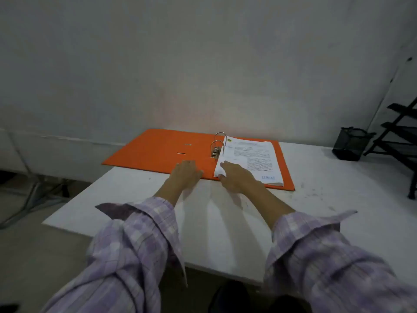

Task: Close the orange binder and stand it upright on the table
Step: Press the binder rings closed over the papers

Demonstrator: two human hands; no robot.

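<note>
The orange binder (158,150) is lying open and flat at the far side of the white table (225,222), close to the grey wall (203,53), with its left cover reaching past the table's left edge. Two metal rings (218,142) are standing up at the spine, and a stack of printed paper (255,159) is sitting on the right cover, threaded onto those rings.

The left hand (186,173) is resting palm down on the near edge of the left cover, just left of the spine, fingers lying close together and flat. The right hand (237,177) is lying on the near left corner of the paper, fingers loosely together and slightly curled; whether they are pinching the sheets cannot be told. Both forearms are reaching out from loose checked lilac sleeves (140,240).

To the right, well apart from the binder, a black mesh pen holder (350,143) is standing near the back edge, and beside it a black tiered rack (399,136) is rising at the frame's edge. The table surface between the hands and the near edge is lying bare apart from faint scuff marks on the right.
</note>
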